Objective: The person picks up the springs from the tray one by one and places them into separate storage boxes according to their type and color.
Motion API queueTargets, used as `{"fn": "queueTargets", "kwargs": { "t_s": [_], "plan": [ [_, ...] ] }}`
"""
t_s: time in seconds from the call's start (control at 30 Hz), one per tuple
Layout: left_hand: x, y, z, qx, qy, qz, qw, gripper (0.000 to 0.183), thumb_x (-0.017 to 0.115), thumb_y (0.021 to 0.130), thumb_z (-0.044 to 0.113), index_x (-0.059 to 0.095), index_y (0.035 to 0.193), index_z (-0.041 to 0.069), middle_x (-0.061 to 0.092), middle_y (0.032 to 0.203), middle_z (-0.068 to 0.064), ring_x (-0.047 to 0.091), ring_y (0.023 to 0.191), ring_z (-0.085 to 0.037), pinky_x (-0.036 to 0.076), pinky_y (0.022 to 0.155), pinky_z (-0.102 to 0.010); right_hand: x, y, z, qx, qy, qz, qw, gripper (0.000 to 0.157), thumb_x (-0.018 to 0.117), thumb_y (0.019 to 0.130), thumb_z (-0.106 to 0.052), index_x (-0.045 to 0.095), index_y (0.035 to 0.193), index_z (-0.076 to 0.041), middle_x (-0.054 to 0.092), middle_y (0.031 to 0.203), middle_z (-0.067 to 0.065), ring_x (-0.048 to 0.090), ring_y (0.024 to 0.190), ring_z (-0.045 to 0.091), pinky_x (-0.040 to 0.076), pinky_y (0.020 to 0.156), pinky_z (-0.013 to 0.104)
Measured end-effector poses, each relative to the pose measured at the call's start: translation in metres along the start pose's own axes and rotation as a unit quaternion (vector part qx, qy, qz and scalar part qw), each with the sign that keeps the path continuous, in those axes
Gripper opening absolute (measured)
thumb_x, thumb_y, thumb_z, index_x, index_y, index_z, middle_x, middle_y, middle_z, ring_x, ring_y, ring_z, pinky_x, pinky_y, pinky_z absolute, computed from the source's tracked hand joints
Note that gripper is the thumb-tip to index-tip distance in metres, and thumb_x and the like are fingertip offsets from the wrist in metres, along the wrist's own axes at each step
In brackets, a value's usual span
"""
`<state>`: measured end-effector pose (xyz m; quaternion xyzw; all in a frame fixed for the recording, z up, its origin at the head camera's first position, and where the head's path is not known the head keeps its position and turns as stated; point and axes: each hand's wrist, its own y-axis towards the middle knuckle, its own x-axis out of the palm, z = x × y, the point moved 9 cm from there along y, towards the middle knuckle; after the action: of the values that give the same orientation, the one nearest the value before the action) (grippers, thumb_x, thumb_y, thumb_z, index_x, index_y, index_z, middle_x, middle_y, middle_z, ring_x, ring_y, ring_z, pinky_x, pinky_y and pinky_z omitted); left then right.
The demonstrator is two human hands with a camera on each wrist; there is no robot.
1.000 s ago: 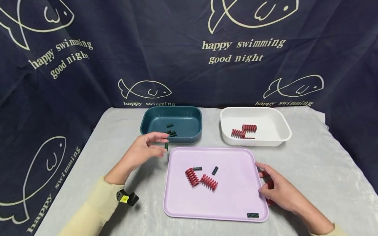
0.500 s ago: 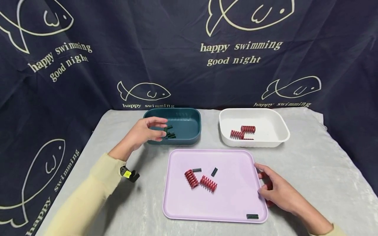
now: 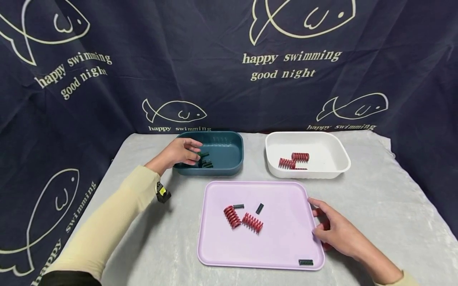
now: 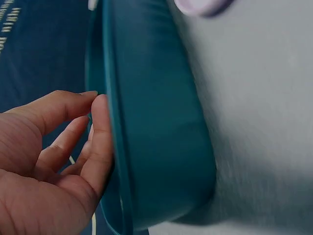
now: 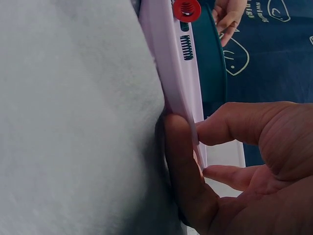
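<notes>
My left hand is inside the left end of the teal bin, pinching a small dark green spring between thumb and fingers. In the left wrist view the bin wall hides that spring. More dark green springs lie on the bin floor beside the fingertips. At the right edge of the lilac tray, my right hand grips the rim, thumb on one side and fingers on the other. On the tray lie two red springs and several small dark springs.
A white bin stands at the back right with several red springs in it. Both bins and the tray rest on a grey cloth. A dark blue fish-print curtain hangs behind the table.
My left hand has carried the small green spring from beside the tray's back left corner up and over the teal bin's rim, then into the bin. The right hand has stayed on the tray edge.
</notes>
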<state>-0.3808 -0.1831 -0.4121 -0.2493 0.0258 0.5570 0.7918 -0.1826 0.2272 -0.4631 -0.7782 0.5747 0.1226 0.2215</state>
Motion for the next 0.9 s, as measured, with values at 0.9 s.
{"fn": "queueTargets", "kwargs": {
  "t_s": [0.9],
  "plan": [
    [-0.003, 0.028, -0.015, -0.064, 0.065, 0.016, 0.9957, 0.052, 0.066, 0.09, -0.015, 0.055, 0.141, -0.009, 0.057, 0.137, -0.03, 0.07, 0.099, -0.033, 0.063, 0.077, -0.036, 0.0, 0.0, 0.003, 0.001, -0.001, -0.004, 1.0, 0.08, 0.068, 0.085, 0.011, 0.031, 0.156, 0.001, 0.05, 0.124, 0.022, 0.056, 0.075, 0.016, 0.055, 0.046, 0.036]
  ]
}}
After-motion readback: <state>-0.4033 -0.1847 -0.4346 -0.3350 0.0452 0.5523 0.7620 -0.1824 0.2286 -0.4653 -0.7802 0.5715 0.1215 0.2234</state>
